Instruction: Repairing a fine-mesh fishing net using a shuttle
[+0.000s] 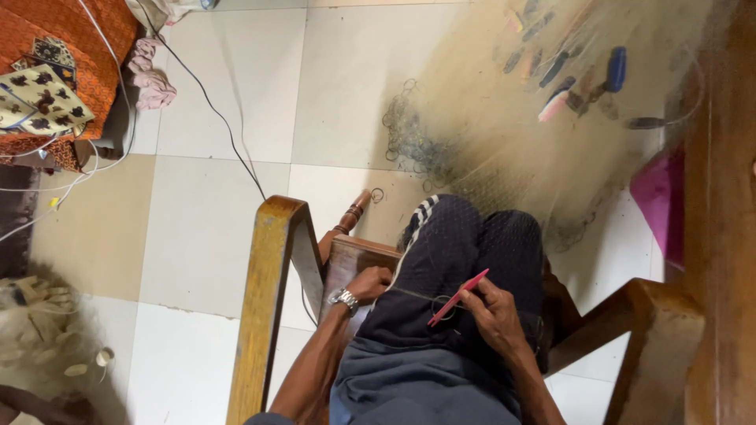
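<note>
I sit in a wooden chair (268, 283) and look down at my lap in dark trousers (465, 244). My right hand (492, 315) grips a slim pink netting needle (458, 297) on my thigh, beside a small metal ring (442, 304) and a thin line. My left hand (370, 282), with a wristwatch (343, 298), pinches that line by my left hip. A fine fishing net (504, 134) spreads from my knees across the floor, edged with several metal rings (405, 134).
Tiled floor all around. Pink, blue and dark netting tools (579, 67) lie under the net at the top right. A cable (220, 118) crosses the floor. Orange patterned cloth (55, 71) at top left, a pale net heap (39, 330) at lower left, wooden furniture (720, 220) at right.
</note>
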